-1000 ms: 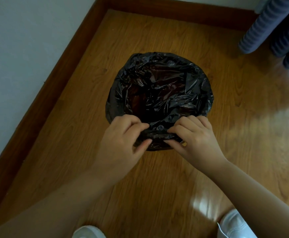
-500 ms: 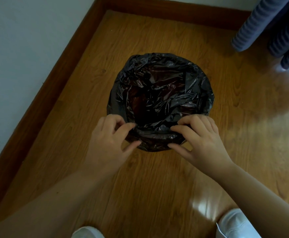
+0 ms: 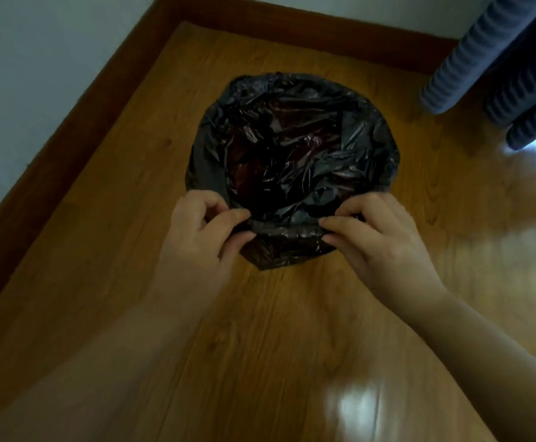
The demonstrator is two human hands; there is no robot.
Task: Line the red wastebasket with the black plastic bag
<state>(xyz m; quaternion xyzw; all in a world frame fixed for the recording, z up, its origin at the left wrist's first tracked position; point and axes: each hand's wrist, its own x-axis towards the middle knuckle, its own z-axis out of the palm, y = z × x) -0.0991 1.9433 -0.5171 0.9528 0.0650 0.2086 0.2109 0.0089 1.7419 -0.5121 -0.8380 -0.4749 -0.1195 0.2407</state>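
- Fingers (image 3: 234,215) of the left hand (image 3: 201,237) and the right hand (image 3: 380,240) pinch the near hem of the crinkled black plastic bag (image 3: 295,148).
- The bag sits in the round red wastebasket and hides it, on the wooden floor (image 3: 260,339).
- Step in hand: cuffing the hem over the rim. Next move, as judged: draw it down evenly.

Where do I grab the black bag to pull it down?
Pinch the black bag by its rolled edge at the near rim, coming from your side, like the left hand and right hand. There it bunches into a thick ridge.
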